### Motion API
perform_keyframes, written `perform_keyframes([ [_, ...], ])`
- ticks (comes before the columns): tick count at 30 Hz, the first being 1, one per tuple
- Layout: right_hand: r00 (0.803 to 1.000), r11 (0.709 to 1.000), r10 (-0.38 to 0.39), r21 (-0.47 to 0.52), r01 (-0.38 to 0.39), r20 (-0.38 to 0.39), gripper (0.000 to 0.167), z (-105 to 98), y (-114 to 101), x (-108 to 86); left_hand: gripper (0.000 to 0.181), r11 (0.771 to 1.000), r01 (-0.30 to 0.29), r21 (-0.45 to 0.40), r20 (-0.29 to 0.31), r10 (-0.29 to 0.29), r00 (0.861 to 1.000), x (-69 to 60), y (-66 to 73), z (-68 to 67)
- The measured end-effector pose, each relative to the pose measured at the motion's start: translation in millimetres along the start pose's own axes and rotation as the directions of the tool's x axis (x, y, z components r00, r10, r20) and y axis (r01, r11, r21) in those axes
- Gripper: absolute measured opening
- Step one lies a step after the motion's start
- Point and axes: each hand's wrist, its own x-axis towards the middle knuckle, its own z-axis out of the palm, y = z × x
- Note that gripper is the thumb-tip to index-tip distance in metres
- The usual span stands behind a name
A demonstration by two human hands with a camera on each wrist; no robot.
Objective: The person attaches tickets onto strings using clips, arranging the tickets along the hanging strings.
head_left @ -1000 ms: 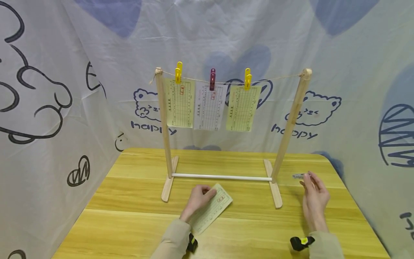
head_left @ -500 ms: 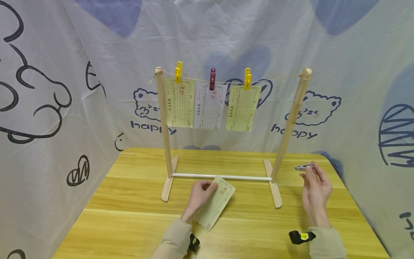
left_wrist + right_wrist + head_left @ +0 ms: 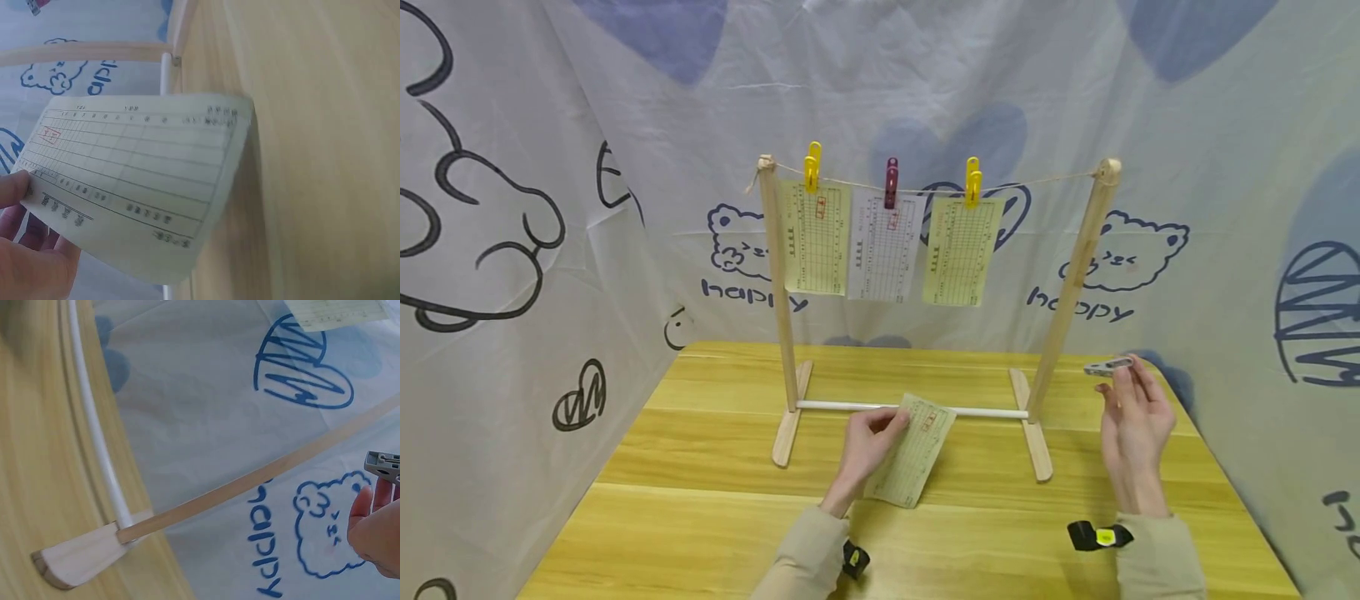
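Note:
My left hand (image 3: pixel 867 446) pinches a pale green printed slip (image 3: pixel 913 458) by its upper left corner, just in front of the rack's white crossbar. In the left wrist view the slip (image 3: pixel 144 169) shows ruled columns and a red stamp, with the thumb on its edge. Off to the right of the rack, my right hand (image 3: pixel 1138 433) holds a grey clothespin (image 3: pixel 1108 367) between thumb and fingers, its nose pointing left. Part of that clothespin (image 3: pixel 382 465) shows at the right edge of the right wrist view.
A wooden rack (image 3: pixel 1078 275) stands on the table (image 3: pixel 700 500) with a string (image 3: pixel 1037 182) across its top. From the string hang a yellow-green slip (image 3: pixel 816 242), a white slip (image 3: pixel 886 250) and another yellow-green slip (image 3: pixel 962 254), under yellow, dark red and yellow clothespins. A printed curtain is behind.
Both hands have risen. The left hand's slip has moved up and slightly right and turned more upright. My right hand has lifted the clothespin higher.

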Motion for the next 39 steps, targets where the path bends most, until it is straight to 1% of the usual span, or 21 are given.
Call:
perform_keyframes([
  [3, 0.998, 1.0, -0.017, 0.0, 0.017, 0.055, 0.026, 7, -2, 1.0, 0.018, 0.999, -0.021, -0.039, -0.007, 0.021, 1.0, -2.3, 5.7, 3.0],
  [4, 0.997, 1.0, -0.023, 0.006, 0.023, 0.074, 0.026, 10, -3, 1.3, 0.018, 0.998, -0.018, -0.052, -0.007, 0.018, 1.0, -3.2, 8.0, 3.8],
  [7, 0.991, 0.998, -0.044, -0.037, 0.049, 0.126, 0.027, 17, -5, 2.3, 0.02, 0.997, 0.005, -0.076, -0.009, -0.006, 1.0, -4.9, 14.1, 6.3],
  [11, 0.982, 0.994, -0.059, -0.078, 0.074, 0.177, 0.029, 28, -8, 3.6, 0.023, 0.991, 0.06, -0.117, -0.011, -0.062, 0.998, -5.9, 20.6, 9.6],
  [15, 0.968, 0.99, -0.078, -0.092, 0.103, 0.24, 0.03, 38, -10, 4.7, 0.024, 0.984, 0.075, -0.161, -0.019, -0.079, 0.997, -6.3, 25.2, 13.9],
  [17, 0.957, 0.989, -0.092, -0.085, 0.119, 0.274, 0.031, 43, -10, 6.0, 0.023, 0.982, 0.067, -0.179, -0.033, -0.074, 0.997, -5.8, 27.5, 16.5],
  [20, 0.94, 0.983, -0.12, -0.091, 0.157, 0.319, 0.032, 50, -11, 8.7, 0.022, 0.98, 0.04, -0.197, -0.059, -0.052, 0.997, -5.0, 32.3, 20.4],
  [24, 0.921, 0.975, -0.152, -0.097, 0.198, 0.358, 0.031, 59, -11, 12.6, 0.021, 0.978, 0.013, -0.208, -0.084, -0.031, 0.996, -3.8, 38.6, 24.6],
  [27, 0.91, 0.975, -0.161, -0.083, 0.208, 0.381, 0.03, 66, -13, 14.3, 0.021, 0.976, 0.004, -0.218, -0.091, -0.024, 0.996, -2.8, 43.2, 27.3],
  [30, 0.897, 0.966, -0.169, -0.113, 0.233, 0.407, 0.028, 71, -14, 15.5, 0.022, 0.976, -0.004, -0.217, -0.086, -0.015, 0.996, -1.2, 48.8, 29.2],
  [33, 0.886, 0.953, -0.172, -0.154, 0.259, 0.43, 0.028, 76, -16, 17.0, 0.023, 0.976, -0.015, -0.218, -0.065, 0.001, 0.998, 0.4, 55.4, 29.8],
  [39, 0.877, 0.949, -0.169, -0.166, 0.267, 0.45, 0.03, 85, -19, 19.6, 0.021, 0.973, -0.045, -0.225, -0.032, 0.039, 0.999, 4.7, 66.3, 28.8],
])
